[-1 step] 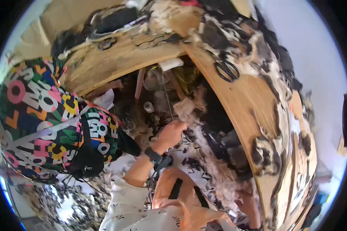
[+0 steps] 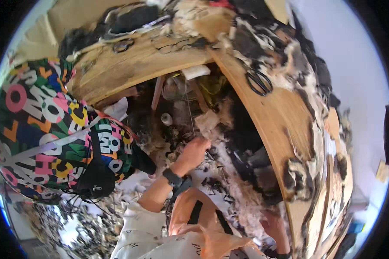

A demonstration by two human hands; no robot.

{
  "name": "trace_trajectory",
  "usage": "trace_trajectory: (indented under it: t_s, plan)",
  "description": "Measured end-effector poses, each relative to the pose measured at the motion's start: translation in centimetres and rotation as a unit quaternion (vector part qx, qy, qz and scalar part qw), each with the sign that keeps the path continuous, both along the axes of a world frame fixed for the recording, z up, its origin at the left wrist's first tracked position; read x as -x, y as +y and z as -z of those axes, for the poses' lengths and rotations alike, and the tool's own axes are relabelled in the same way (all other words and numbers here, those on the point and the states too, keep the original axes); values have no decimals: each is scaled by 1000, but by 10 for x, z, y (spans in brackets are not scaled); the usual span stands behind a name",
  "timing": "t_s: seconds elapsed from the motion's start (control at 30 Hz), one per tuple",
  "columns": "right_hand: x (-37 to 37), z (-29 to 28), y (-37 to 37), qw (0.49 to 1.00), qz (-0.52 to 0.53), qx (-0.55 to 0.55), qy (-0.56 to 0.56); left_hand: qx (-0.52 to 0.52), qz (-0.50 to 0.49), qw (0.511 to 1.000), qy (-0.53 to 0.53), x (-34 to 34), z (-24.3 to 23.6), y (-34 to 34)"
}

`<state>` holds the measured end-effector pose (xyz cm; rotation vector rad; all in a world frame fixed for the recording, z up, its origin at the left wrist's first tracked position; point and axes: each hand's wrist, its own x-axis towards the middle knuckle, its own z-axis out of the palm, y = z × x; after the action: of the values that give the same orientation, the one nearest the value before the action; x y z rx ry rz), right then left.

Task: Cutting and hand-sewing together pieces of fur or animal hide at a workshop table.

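Note:
My left hand, with a black band on its wrist, is closed, fingers curled together over the far end of a long strip of pale pinkish fur. A small dark piece shows beside its fingertips; I cannot make out what it grips. From near this hand a thin straight line, like a thread, runs up and away. At the lower right my right hand lies against the near end of the fur strip; its fingers blend into the fur and are blurred. Orange cloth covers my lap.
A curved wooden table arches around, bearing black-handled scissors, glasses and dark and pale fur pieces. To the left sits a person in a letter-patterned garment. Fur scraps litter the lower left; a white spool lies below.
The view has shifted slightly, so the table and scissors appear a little further right. Both hands keep nearly the same places and poses.

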<state>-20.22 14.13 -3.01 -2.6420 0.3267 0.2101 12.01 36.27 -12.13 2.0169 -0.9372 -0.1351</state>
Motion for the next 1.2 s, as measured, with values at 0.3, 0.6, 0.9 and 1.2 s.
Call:
trace_trajectory:
  t_s: [0.3, 0.6, 0.9, 1.2]
  plan:
    - [-350, 79, 44, 957, 1, -289, 18, 25, 39, 999, 19, 3, 21, 24]
    - [-440, 98, 99, 821, 141, -536, 140, 64, 24, 998, 10, -23, 46, 40]
    - [-446, 92, 63, 925, 118, -349, 89, 38, -388, 903, 180, -143, 171, 107]
    - [-455, 89, 101, 927, 59, -362, 75, -63, -443, 893, 39, -340, 287, 82]
